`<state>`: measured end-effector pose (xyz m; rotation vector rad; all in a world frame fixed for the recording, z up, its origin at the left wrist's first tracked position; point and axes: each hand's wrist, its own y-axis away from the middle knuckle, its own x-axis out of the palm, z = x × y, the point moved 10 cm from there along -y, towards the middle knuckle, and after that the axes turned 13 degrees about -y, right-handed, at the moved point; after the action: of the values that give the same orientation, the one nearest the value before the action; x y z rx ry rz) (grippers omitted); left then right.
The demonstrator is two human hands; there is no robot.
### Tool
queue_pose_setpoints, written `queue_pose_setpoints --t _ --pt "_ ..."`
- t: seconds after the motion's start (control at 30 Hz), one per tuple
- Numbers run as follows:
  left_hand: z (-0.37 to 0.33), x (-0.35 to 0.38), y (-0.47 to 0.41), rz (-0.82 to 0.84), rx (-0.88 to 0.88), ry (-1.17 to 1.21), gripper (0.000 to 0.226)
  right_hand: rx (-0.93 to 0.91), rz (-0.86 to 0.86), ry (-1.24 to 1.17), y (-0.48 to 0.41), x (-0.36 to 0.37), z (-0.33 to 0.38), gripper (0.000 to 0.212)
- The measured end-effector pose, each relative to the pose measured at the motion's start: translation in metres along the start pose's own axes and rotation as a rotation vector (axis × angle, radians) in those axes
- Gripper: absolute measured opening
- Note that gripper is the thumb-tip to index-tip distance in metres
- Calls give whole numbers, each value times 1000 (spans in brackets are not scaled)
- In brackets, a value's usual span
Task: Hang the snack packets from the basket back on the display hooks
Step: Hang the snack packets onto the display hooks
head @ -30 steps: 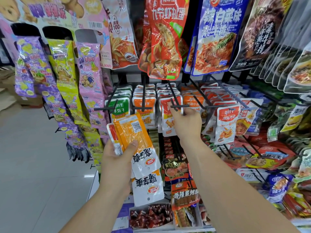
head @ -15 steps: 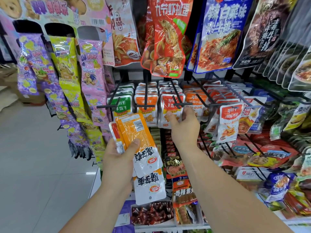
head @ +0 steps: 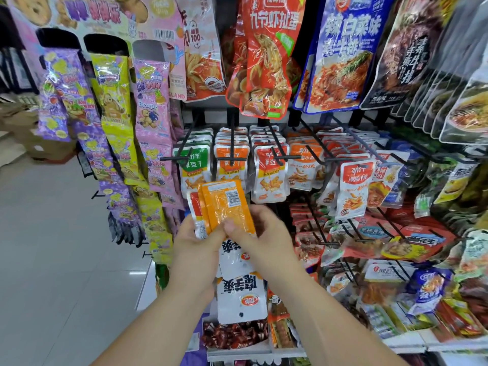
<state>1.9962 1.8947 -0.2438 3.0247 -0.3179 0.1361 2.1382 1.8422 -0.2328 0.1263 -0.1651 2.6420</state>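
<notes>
Your left hand (head: 196, 250) grips a stack of orange packets (head: 224, 204) just below the hooks (head: 232, 138); your right hand (head: 264, 233) pinches the front one, thumb on top. Hooks look well stocked, but this stack is not hung yet. Basket out of view.

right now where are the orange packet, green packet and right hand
orange packet (head: 223, 208): head view, its orange back
green packet (head: 198, 163): head view, its green header
right hand (head: 264, 233): head view, hand's middle

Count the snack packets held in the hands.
3: front orange packet, a second orange packet peeking out left of it, a red-and-white packet leftmost, all fanned in the left hand. More may hide behind.
</notes>
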Motion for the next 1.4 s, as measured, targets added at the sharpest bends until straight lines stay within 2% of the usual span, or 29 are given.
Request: queue_pose_setpoints --t 0.17,0.37,0.57,0.73,0.83,0.9,0.97,1.03,1.1,1.23,1.33,1.4 --pt "-4 8 9 49 -18 18 17 -20 26 -83 5 0 5 21" --pt "-11 15 18 119 11 11 23 -38 -99 -110 8 -11 7 18" --pt "-12 3 25 98 4 57 33 -88 -21 -153 7 6 16 19" --pt "-10 -20 26 89 -41 130 42 -86 1 -160 7 30 12 36" --pt "-15 -42 25 67 -31 179 36 -113 30 -177 10 52 19 40" --pt "-20 -57 25 58 -32 193 34 -139 13 -170 13 65 26 61" --pt "-27 -73 23 67 -18 194 33 -195 14 -70 17 83 34 76" --pt "-36 -96 19 62 6 176 33 -346 55 121 24 105 49 62" --pt "-47 -122 13 64 30 170 31 -521 175 260 35 131 64 46" --pt "-59 -172 0 113 -2 178 31 -736 455 719 54 185 69 62" --pt "-60 -197 -6 183 -47 168 30 -996 470 1108 65 222 76 59" --pt "-58 -210 -9 207 -81 180 29 -1089 522 1273 69 244 73 60"
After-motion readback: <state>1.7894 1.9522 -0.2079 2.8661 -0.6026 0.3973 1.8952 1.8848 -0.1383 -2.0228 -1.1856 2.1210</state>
